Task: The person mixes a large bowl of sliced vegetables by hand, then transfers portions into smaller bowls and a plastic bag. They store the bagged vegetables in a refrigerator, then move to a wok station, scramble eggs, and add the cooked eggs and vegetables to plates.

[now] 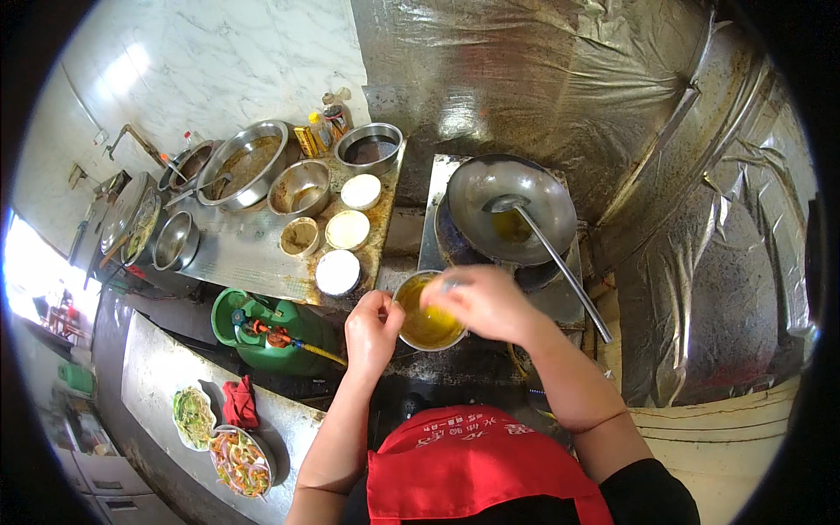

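Observation:
My left hand (pixel 374 321) pinches the rim of a round metal bowl (pixel 401 333) in front of me. Yellow liquid (pixel 430 326) that looks like beaten egg lies inside it. Over the bowl's right side is my right hand (pixel 478 300), blurred by motion with its fingers curled. Whether those fingers hold a utensil cannot be made out. Just beyond the bowl, a steel wok (pixel 545 197) sits on the stove with a little oil (pixel 513 228) in its bottom. A long-handled metal ladle (pixel 558 262) rests in the wok, its handle reaching over the near right rim.
A metal table (pixel 230 243) at left bears steel basins, white-topped tubs (pixel 338 272) and bottles (pixel 320 133). Below it stands a green gas cylinder (pixel 275 328) with a hose. Cut vegetables (pixel 239 462) and a red cloth (pixel 240 403) lie on a lower counter (pixel 154 367). Foil sheeting (pixel 525 79) covers the wall behind.

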The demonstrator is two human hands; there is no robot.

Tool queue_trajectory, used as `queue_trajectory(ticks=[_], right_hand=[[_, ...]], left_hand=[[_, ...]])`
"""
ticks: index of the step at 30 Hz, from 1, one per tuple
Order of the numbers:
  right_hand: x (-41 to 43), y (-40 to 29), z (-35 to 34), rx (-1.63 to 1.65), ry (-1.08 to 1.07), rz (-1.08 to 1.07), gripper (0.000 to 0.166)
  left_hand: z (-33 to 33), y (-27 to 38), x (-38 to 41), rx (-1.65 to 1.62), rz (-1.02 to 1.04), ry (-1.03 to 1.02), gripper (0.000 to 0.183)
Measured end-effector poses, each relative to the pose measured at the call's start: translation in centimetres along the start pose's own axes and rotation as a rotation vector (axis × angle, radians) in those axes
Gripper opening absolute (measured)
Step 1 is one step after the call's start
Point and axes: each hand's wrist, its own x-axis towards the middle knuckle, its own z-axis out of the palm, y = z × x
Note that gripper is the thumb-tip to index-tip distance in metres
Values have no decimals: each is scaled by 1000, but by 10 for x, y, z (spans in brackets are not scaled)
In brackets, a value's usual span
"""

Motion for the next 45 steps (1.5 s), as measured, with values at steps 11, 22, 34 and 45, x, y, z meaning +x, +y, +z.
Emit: queue_trajectory(ticks=[11, 22, 34, 45], right_hand=[[-10, -3, -24, -55, 49, 177, 12], [-10, -6, -16, -17, -212, 92, 21], [-2, -15, -9, -18, -132, -54, 24], [3, -10, -31, -34, -129, 183, 21]], left_hand=[[-5, 11, -5, 39, 125, 56, 11], [-2, 13, -6, 58, 154, 38, 11], [6, 5, -7, -37, 135, 56, 11], [-2, 3, -10, 24, 121, 67, 8]])
